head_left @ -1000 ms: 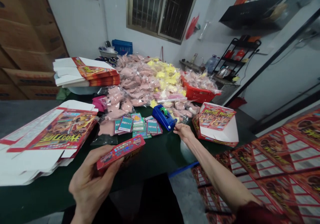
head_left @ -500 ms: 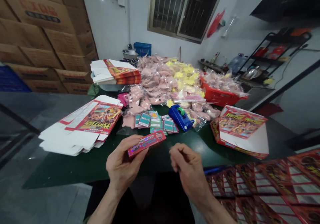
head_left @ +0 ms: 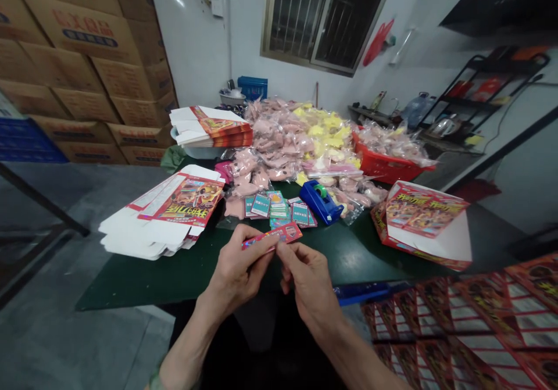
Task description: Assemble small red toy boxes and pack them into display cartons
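Observation:
A small red printed box [head_left: 279, 236] is held up over the near edge of the dark green table [head_left: 174, 271]. My left hand [head_left: 239, 274] grips its left end with closed fingers. My right hand [head_left: 307, 282] pinches the box's near edge from the right, fingers closed; whether a strip of tape is between them I cannot tell. Just beyond the box lie small card packs [head_left: 279, 207] and a blue tape dispenser [head_left: 320, 201].
Flat red-and-white cartons lie stacked at the left [head_left: 170, 215] and at the back [head_left: 211, 128]. An open red display box [head_left: 422, 221] stands at the right. A pile of pink and yellow bagged toys [head_left: 296, 140] and a red basket [head_left: 383, 166] fill the back. Printed sheets [head_left: 475, 326] lie lower right.
My right hand came back from the tape dispenser and met the small box. My left hand raised the box and turned it edge-on. My head swung left.

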Demonstrator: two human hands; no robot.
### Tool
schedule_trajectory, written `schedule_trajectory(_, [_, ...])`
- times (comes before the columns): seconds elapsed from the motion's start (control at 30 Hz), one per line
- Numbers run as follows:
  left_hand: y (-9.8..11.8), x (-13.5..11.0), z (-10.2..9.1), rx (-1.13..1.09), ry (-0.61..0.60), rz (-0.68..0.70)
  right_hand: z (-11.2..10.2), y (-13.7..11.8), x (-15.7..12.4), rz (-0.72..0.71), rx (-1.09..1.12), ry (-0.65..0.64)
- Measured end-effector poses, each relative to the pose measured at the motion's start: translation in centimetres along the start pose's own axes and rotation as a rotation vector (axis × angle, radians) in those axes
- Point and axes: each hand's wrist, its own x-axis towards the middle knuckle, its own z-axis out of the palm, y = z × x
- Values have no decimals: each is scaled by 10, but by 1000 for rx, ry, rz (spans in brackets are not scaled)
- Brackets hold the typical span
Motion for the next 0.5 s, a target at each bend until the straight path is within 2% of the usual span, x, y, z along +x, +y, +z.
schedule_trajectory(0.1, [0,5,-1,-59,-7,-10,-1,28,6,77,-39,44])
schedule_trajectory(0.2, [-3,10,5,-45,117,-23,-6,65,12,126,-152,55])
schedule_trajectory(0.27, [-6,11,8,-5,188,-49,-14,76,13,75,-199,67])
schedule_trajectory(0.33, [-8,11,7,22,169,-77,-28,68,13,-45,-228,139])
schedule_trajectory(0.4, [-7,10,2,33,67,-75,-46,41,10,-266,-350,173])
schedule_trajectory(0.43, [-5,11,0,34,-9,-57,-56,24,8,-398,-459,143])
schedule_trajectory(0.5, [4,13,-1,12,-134,16,-75,-11,3,-622,-740,-32])
